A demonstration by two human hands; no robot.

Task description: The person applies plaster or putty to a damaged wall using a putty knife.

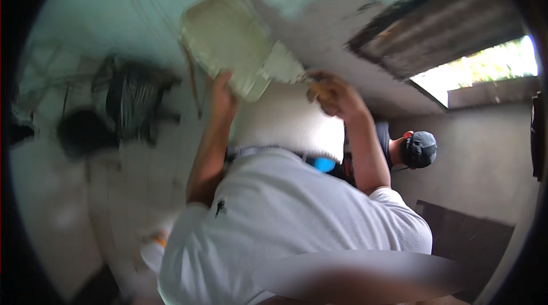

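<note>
snugly, right fingers (337, 85) round scraper handle (324, 99), left thumb (224, 77) against tray (220, 31)

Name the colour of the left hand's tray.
The tray is pale greenish cream, in the head view.

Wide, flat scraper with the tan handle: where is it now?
The scraper is at the upper middle of the head view, in the right hand, its blade overlapping the pale rectangular tray in the left hand.
</note>
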